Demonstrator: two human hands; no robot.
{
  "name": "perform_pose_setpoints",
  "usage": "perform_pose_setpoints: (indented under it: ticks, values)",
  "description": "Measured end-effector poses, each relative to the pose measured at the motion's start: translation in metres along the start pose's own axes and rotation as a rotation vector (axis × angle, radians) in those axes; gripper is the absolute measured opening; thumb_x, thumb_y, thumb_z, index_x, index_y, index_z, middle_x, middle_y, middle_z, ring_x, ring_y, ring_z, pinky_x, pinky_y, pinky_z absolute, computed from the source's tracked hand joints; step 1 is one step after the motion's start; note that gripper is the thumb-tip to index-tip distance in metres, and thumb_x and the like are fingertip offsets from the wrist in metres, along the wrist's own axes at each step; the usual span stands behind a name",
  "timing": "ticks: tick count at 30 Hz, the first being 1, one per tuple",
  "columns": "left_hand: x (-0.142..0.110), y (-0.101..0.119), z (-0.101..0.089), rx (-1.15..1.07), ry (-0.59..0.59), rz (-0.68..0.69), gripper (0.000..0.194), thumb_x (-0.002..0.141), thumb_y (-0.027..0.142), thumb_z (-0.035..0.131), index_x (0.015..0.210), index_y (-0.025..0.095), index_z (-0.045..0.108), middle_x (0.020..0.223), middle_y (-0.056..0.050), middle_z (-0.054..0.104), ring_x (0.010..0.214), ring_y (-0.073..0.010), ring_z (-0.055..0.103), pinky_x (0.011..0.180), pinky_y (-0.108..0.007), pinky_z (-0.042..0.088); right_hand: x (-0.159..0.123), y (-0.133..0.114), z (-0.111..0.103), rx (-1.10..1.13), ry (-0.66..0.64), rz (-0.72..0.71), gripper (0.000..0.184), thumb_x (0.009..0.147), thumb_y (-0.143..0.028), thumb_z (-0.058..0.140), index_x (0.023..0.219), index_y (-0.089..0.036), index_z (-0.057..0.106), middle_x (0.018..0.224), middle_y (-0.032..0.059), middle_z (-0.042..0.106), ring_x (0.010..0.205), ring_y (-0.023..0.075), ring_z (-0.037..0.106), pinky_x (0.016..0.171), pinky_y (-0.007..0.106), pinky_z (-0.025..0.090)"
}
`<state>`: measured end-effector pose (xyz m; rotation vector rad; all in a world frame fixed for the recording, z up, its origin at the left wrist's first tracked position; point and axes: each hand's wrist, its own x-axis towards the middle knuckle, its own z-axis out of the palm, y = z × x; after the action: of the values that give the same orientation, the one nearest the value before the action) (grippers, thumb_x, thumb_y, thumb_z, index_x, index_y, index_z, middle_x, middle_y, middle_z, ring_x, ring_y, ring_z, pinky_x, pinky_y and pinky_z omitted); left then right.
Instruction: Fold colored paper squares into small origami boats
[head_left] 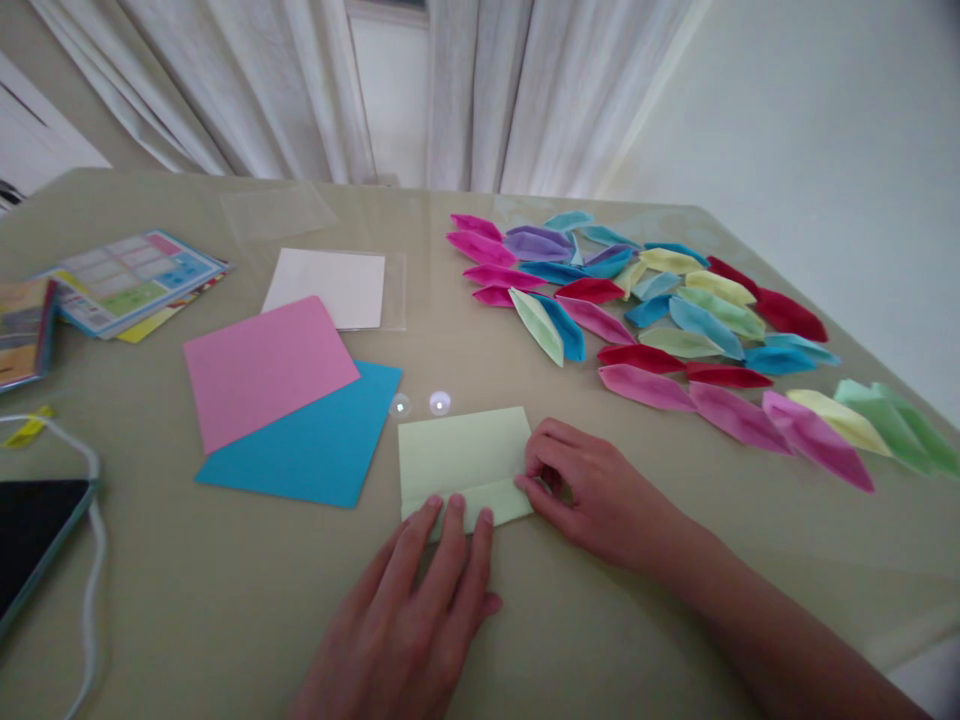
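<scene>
A pale green paper sheet [457,455] lies on the table, with its near edge folded up into a narrow strip. My left hand [420,610] rests flat, fingers stretched out, with the fingertips pressing on the folded near edge. My right hand [585,490] is curled at the sheet's right edge, thumb and fingers pinching the fold there. Left of the sheet lie a pink sheet [262,365] overlapping a blue sheet [322,445], and behind them a white sheet [330,285].
Several folded paper boats [675,330] in pink, blue, green, yellow, red and purple cover the table's right side. Printed booklets [127,280] lie at the far left. A dark tablet [30,540] and a white cable [90,560] sit at the left edge. Curtains hang behind.
</scene>
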<state>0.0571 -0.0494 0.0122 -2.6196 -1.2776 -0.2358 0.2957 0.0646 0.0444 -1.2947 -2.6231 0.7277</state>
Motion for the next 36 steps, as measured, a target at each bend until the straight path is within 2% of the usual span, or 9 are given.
perform_pose_setpoints:
  ticks: [3,5,7,8,14,22,25,30,36]
  values:
    - [0.001,0.000,-0.002,0.010,-0.017,-0.007,0.048,0.111,0.036,0.044,0.154,0.016,0.053,0.150,-0.009,0.065,0.134,-0.0319,0.062,0.102,-0.043,0.055,-0.006,-0.008,0.001,-0.187,0.133,-0.065,0.002,0.097,-0.017,0.065,0.096,-0.017,0.063,0.100,0.0098,0.065,0.090,0.0253,0.062,0.076,0.037,0.048]
    - [0.001,0.001,-0.002,0.011,-0.008,-0.009,0.048,0.112,0.037,0.043,0.153,0.016,0.054,0.150,-0.009,0.065,0.134,-0.0317,0.062,0.103,-0.043,0.053,-0.013,-0.017,0.003,-0.342,0.256,-0.195,0.007,0.101,-0.016,0.060,0.101,-0.016,0.067,0.105,0.0123,0.068,0.094,0.0278,0.061,0.081,0.042,0.047]
    - [0.000,0.003,-0.002,-0.008,0.015,-0.030,0.048,0.112,0.040,0.042,0.150,0.015,0.058,0.149,-0.009,0.066,0.134,-0.0313,0.061,0.105,-0.043,0.051,-0.021,-0.029,0.008,-0.378,0.228,-0.411,0.016,0.103,-0.013,0.054,0.097,-0.016,0.069,0.099,0.0097,0.071,0.087,0.0246,0.060,0.077,0.041,0.046]
    - [0.000,0.004,-0.002,-0.021,0.022,-0.044,0.047,0.112,0.041,0.042,0.147,0.015,0.060,0.148,-0.009,0.066,0.135,-0.0312,0.060,0.106,-0.043,0.050,-0.025,-0.035,0.012,-0.368,0.192,-0.449,0.018,0.103,-0.012,0.054,0.095,-0.016,0.070,0.093,0.0080,0.070,0.082,0.0231,0.058,0.074,0.041,0.046]
    - [-0.001,0.007,-0.004,-0.009,-0.007,-0.062,0.048,0.111,0.039,0.044,0.148,0.013,0.060,0.151,-0.012,0.063,0.137,-0.0321,0.058,0.110,-0.045,0.047,-0.038,-0.049,0.031,-0.463,0.198,-0.348,0.011,0.089,-0.007,0.066,0.093,-0.015,0.072,0.086,0.0050,0.067,0.078,0.0226,0.057,0.070,0.041,0.042]
    - [0.004,-0.019,-0.009,-0.084,-0.002,0.080,0.045,0.113,0.038,0.038,0.132,0.015,0.072,0.142,-0.010,0.071,0.131,-0.0278,0.065,0.104,-0.040,0.052,-0.049,-0.050,0.028,-0.601,0.256,-0.157,0.011,0.083,-0.014,0.076,0.077,-0.021,0.070,0.084,0.0085,0.072,0.077,0.0261,0.057,0.068,0.043,0.035]
    - [0.004,-0.030,-0.015,-0.139,0.009,0.072,0.042,0.112,0.040,0.042,0.124,0.019,0.076,0.137,-0.006,0.074,0.125,-0.0268,0.069,0.101,-0.041,0.052,-0.052,-0.050,0.028,-0.616,0.244,-0.141,0.010,0.084,-0.015,0.076,0.077,-0.021,0.071,0.083,0.0093,0.073,0.076,0.0265,0.058,0.067,0.043,0.035]
    - [0.005,-0.043,-0.024,-0.183,0.062,0.007,0.050,0.113,0.039,0.039,0.098,0.021,0.083,0.112,-0.004,0.083,0.101,-0.0278,0.076,0.087,-0.045,0.052,-0.052,-0.050,0.029,-0.621,0.230,-0.126,0.009,0.086,-0.015,0.072,0.079,-0.020,0.074,0.084,0.0105,0.074,0.073,0.0271,0.059,0.065,0.044,0.036]
    - [0.008,-0.048,-0.026,-0.212,0.075,0.026,0.045,0.112,0.028,0.040,0.097,0.019,0.081,0.103,-0.005,0.084,0.093,-0.0264,0.076,0.087,-0.045,0.051,-0.046,-0.045,0.025,-0.580,0.226,-0.136,0.008,0.086,-0.015,0.077,0.082,-0.021,0.074,0.078,0.0066,0.070,0.071,0.0262,0.060,0.064,0.043,0.036]
